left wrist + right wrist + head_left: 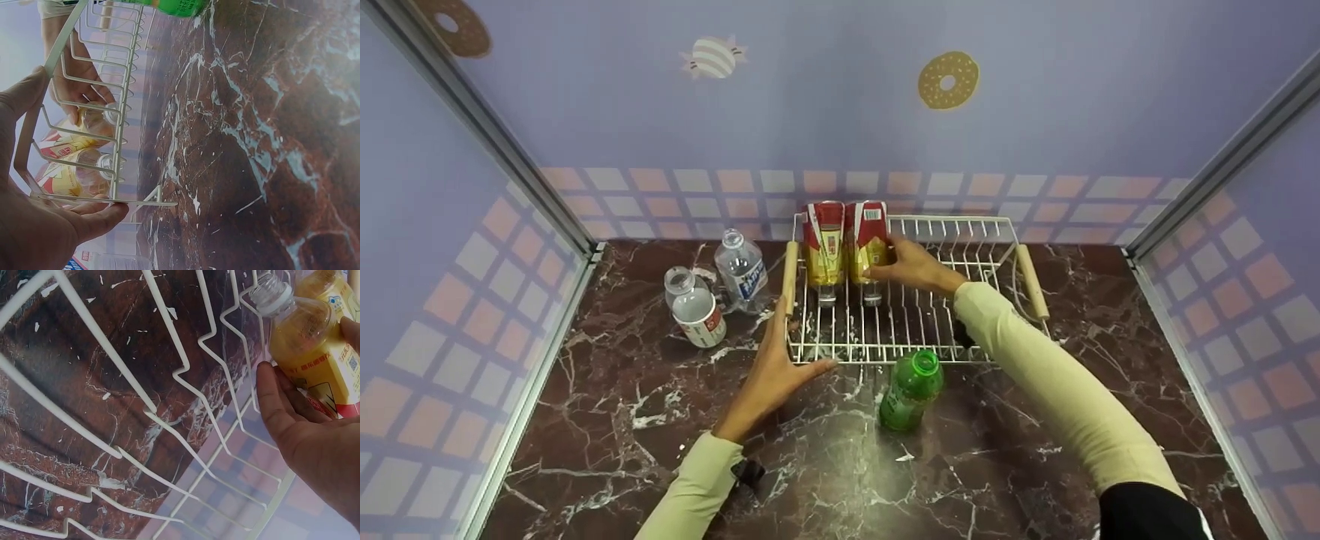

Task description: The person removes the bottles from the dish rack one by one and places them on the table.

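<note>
A white wire rack (915, 352) with wooden handles holds two upside-down bottles with red and yellow labels, a left one (826, 244) and a right one (868, 240), necks toward the rack's floor. The right hand (919, 266) grips the right bottle; in the right wrist view its fingers (273, 399) lie around the yellow label (315, 349). The left hand (772, 375) holds the rack's front left corner, thumb along the front rail. In the left wrist view the left hand (39, 225) has its fingers and thumb about the wire frame (84, 107).
Left of the rack stand two clear bottles, one with a blue label (742, 274) and one with a white and red label (695, 309). A green bottle (911, 394) stands before the rack's front rail. Patterned walls (780, 112) enclose the marble-look surface (825, 465).
</note>
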`<state>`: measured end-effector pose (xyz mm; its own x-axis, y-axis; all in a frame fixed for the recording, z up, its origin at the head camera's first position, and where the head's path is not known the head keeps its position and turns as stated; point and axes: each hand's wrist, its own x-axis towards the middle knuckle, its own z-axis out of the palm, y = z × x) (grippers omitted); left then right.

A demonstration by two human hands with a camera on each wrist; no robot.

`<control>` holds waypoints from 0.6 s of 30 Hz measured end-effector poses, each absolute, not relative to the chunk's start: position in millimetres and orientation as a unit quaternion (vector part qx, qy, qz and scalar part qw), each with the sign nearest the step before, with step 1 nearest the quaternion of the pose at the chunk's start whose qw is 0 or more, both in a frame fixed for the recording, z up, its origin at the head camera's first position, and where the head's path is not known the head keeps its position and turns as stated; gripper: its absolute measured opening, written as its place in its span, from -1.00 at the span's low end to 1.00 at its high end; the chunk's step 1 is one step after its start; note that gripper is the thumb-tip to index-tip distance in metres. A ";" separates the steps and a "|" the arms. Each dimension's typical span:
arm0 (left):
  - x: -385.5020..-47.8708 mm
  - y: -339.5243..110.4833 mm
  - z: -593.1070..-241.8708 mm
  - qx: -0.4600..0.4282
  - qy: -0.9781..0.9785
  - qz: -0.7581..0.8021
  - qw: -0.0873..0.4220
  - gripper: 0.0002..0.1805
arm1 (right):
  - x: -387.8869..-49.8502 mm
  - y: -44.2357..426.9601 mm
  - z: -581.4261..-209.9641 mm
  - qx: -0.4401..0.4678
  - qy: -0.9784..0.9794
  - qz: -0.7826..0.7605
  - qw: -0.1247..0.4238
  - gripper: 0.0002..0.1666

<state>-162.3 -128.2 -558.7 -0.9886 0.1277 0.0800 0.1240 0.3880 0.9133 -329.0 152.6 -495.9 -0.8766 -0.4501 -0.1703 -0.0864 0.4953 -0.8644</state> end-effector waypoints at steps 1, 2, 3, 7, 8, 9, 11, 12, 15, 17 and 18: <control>-162.6 -127.5 -558.6 0.077 0.831 0.551 0.003 0.64 | -328.1 154.3 -493.7 -0.160 0.842 -0.479 0.188 -0.10; -163.1 -127.1 -558.8 0.077 0.829 0.554 0.004 0.64 | -327.3 156.2 -491.3 -0.160 0.841 -0.482 0.186 -0.12; -163.2 -126.8 -558.8 0.077 0.829 0.555 0.005 0.64 | -326.3 157.9 -488.5 -0.161 0.839 -0.487 0.184 -0.13; -163.5 -127.3 -558.9 0.075 0.829 0.554 0.005 0.63 | -321.7 165.1 -478.1 -0.172 0.832 -0.495 0.183 -0.15; -163.4 -128.0 -558.9 0.073 0.831 0.552 0.004 0.62 | -320.4 166.6 -475.9 -0.175 0.832 -0.494 0.183 -0.15; -163.4 -128.7 -559.0 0.071 0.833 0.549 0.003 0.62 | -318.6 167.9 -473.7 -0.179 0.832 -0.493 0.181 -0.15; -163.6 -129.1 -559.6 0.071 0.833 0.549 0.002 0.61 | -314.3 172.2 -470.3 -0.184 0.834 -0.490 0.175 -0.15; -163.7 -129.2 -559.7 0.072 0.833 0.549 0.002 0.61 | -311.4 174.0 -468.2 -0.187 0.837 -0.485 0.169 -0.15; -164.2 -129.7 -560.4 0.074 0.831 0.551 0.002 0.61 | -301.3 179.9 -463.2 -0.191 0.843 -0.478 0.156 -0.14; -164.5 -129.6 -560.3 0.077 0.828 0.555 0.001 0.62 | -293.7 184.2 -459.9 -0.194 0.848 -0.470 0.149 -0.13; -164.6 -129.7 -560.4 0.079 0.828 0.556 0.000 0.61 | -289.8 186.2 -458.3 -0.196 0.848 -0.469 0.147 -0.13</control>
